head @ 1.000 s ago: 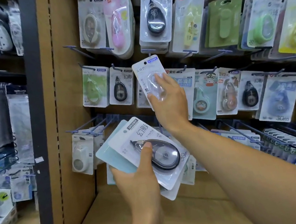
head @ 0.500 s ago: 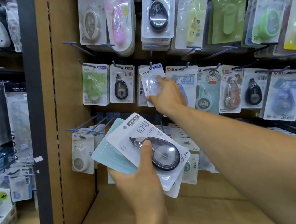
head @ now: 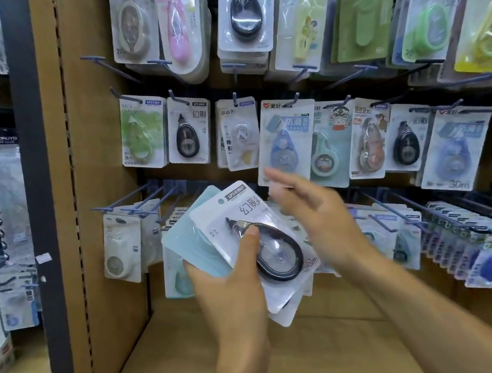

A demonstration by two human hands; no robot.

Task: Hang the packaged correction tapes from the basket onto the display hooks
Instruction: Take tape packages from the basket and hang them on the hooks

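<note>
From the head camera, the left hand (head: 232,288) grips a fanned stack of packets (head: 240,239) below the middle row of hooks (head: 235,99), thumb on the top black tape, while the right hand (head: 317,217), fingers loose and holding nothing, hovers just right of the stack.

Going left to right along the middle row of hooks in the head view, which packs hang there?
Green tape pack → black teardrop tape pack → clear white tape pack → blue tape pack → cartoon teal pack → brown-orange pack → second black teardrop pack → large blue pack.
</note>
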